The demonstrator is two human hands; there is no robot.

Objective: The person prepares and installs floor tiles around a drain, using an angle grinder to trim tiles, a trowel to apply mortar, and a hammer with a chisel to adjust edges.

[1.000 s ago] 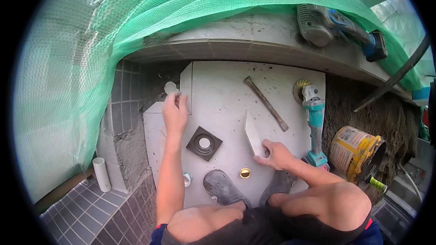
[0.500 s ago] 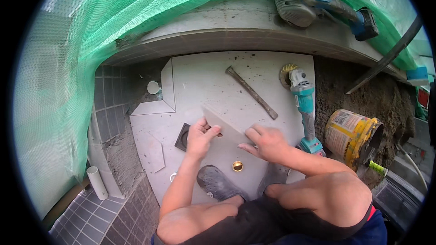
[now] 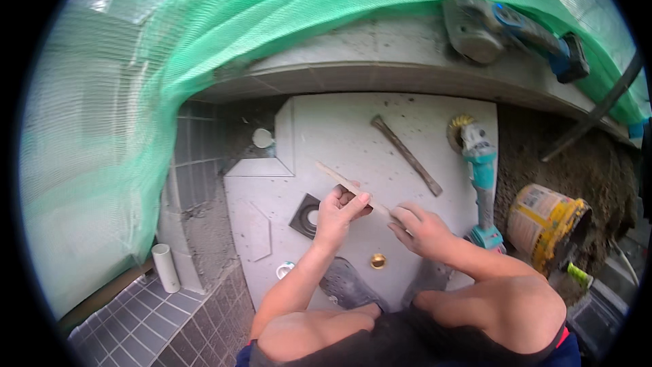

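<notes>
Edge-on to the camera, a thin pale tile piece [image 3: 331, 172] is held in both hands: my left hand [image 3: 339, 212] pinches it mid-length, my right hand [image 3: 421, 230] grips its right end. Beneath them is a large pale slab [image 3: 346, 122], bearing a dark square fitting [image 3: 302, 216] partly behind my left hand, a round brass piece [image 3: 377, 260], a white ring [image 3: 285, 270] and a loose cut piece [image 3: 255, 238]. A metal chisel [image 3: 407, 155] lies beyond my hands, with a teal angle grinder [image 3: 483, 197] to the right. A white disc [image 3: 263, 137] sits in the notched corner.
A yellow bucket [image 3: 540, 221] lies tipped on rough mortar at right. A grey-blue power tool [image 3: 479, 34] rests on the back ledge, near a dark hose [image 3: 591, 115]. Green mesh [image 3: 204, 20] surrounds the area. A white pipe [image 3: 165, 268] stands at left beside grey tiling.
My left hand has come from the white disc toward the middle and taken hold of the tile piece. The piece has swung to a diagonal, with my right hand still on it.
</notes>
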